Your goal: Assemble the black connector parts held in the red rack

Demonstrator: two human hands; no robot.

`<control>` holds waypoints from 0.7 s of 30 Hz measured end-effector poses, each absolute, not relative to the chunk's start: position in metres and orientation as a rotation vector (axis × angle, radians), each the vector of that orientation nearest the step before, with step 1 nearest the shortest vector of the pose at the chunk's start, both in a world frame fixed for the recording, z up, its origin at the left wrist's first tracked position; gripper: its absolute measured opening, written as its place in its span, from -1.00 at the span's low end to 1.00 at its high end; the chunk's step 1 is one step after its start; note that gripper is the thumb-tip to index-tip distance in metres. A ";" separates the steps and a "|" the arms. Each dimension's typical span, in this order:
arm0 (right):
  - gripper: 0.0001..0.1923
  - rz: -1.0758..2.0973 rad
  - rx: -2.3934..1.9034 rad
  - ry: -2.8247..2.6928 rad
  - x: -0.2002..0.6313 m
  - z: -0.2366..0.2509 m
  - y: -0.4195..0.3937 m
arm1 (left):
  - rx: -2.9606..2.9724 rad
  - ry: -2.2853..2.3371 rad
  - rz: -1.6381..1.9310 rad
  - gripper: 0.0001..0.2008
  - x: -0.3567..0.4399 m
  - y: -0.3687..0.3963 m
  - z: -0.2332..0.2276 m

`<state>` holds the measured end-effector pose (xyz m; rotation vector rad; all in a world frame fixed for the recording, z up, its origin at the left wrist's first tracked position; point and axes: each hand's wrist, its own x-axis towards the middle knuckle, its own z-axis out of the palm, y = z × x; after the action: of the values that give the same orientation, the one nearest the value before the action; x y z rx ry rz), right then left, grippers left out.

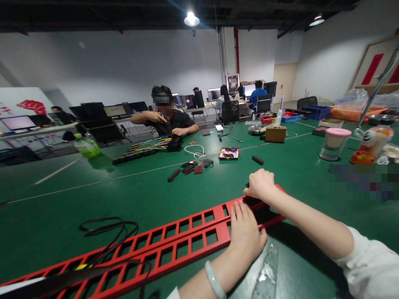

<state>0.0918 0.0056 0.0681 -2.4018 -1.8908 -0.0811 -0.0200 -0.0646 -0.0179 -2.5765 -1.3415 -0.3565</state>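
Observation:
A long red frame [187, 232] with rows of rectangular openings runs from the lower left to the right across the table. My left hand [245, 226], a pale bangle on its wrist, lies over the frame near its right end. Its fingers are stretched out and press on the red surface. Just beyond it, my right hand [261, 184] is closed above the frame's far edge. A bit of something black shows at its fingertips; what it is I cannot make out. A black strap [115, 236] lies across the left part of the frame.
The table [156, 199] is green. Small dark parts and a white cable [198, 155] lie mid-table, near a small tray of wires [228, 153]. Across sits a person [168, 116] behind bundled coloured wires [149, 145]. A green bottle [87, 145] and a pink-lidded jar [333, 145] stand around.

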 end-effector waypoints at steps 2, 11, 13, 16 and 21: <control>-0.42 -0.006 -2.417 -1.869 0.098 0.066 0.017 | -2.570 -1.347 -0.368 -0.27 -0.019 -0.065 -0.018; -0.42 0.250 -2.300 -2.043 0.114 0.040 0.017 | -2.593 -1.333 -0.370 -0.28 -0.019 -0.064 -0.015; -0.40 0.127 -2.269 -2.025 0.120 0.043 -0.002 | -2.593 -1.334 -0.363 -0.27 -0.019 -0.064 -0.014; -0.41 0.060 -2.219 -2.034 0.127 0.040 -0.039 | -2.589 -1.334 -0.352 -0.28 -0.019 -0.065 -0.014; -0.21 0.199 -2.290 -1.930 0.122 0.019 -0.078 | -2.600 -1.359 -0.307 -0.28 -0.019 -0.066 -0.011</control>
<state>0.1224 -0.0784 0.0191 -2.2899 -1.9296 0.1993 -0.0192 -0.0657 -0.0112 -2.5996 -1.3588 -0.3075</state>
